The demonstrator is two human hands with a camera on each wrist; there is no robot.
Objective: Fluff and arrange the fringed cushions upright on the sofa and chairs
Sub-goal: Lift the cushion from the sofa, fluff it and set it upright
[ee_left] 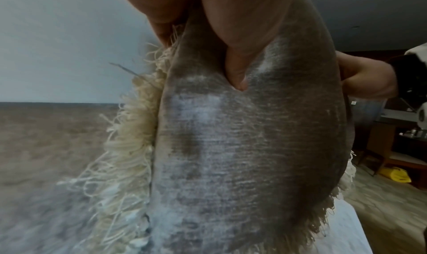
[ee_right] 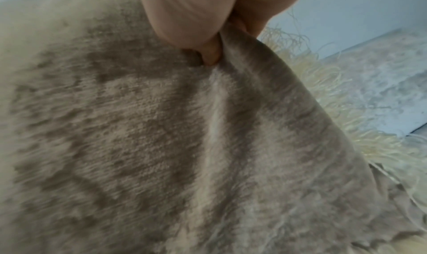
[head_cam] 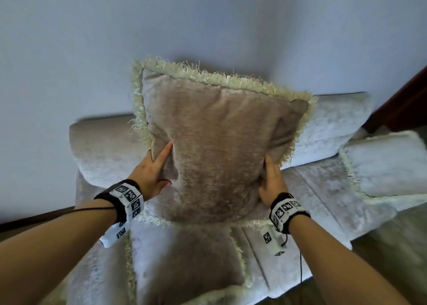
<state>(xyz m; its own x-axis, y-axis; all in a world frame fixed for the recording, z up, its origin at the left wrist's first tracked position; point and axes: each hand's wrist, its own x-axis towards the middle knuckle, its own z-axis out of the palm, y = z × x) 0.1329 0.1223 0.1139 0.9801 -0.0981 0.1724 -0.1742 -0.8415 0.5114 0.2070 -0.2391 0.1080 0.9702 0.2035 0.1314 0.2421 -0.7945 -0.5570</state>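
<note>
A taupe velvet cushion (head_cam: 219,142) with cream fringe stands upright in the air above the pale sofa (head_cam: 104,147), pinched in at its middle. My left hand (head_cam: 152,173) grips its left edge, thumb and index finger on the front, the other fingers hidden behind. My right hand (head_cam: 272,179) grips the right edge, thumb pressed into the front. The left wrist view shows the cushion (ee_left: 242,148) edge-on with my thumb (ee_left: 238,57) dug in. The right wrist view is filled by the cushion (ee_right: 138,130). A second fringed cushion (head_cam: 184,270) lies flat on the seat below.
A third fringed cushion (head_cam: 388,166) lies at the sofa's right end. A plain wall (head_cam: 208,15) rises behind the sofa, and a dark wooden frame (head_cam: 406,101) stands at the right. Floor (head_cam: 392,247) shows at the lower right. A yellow object (ee_left: 395,174) lies near wooden furniture.
</note>
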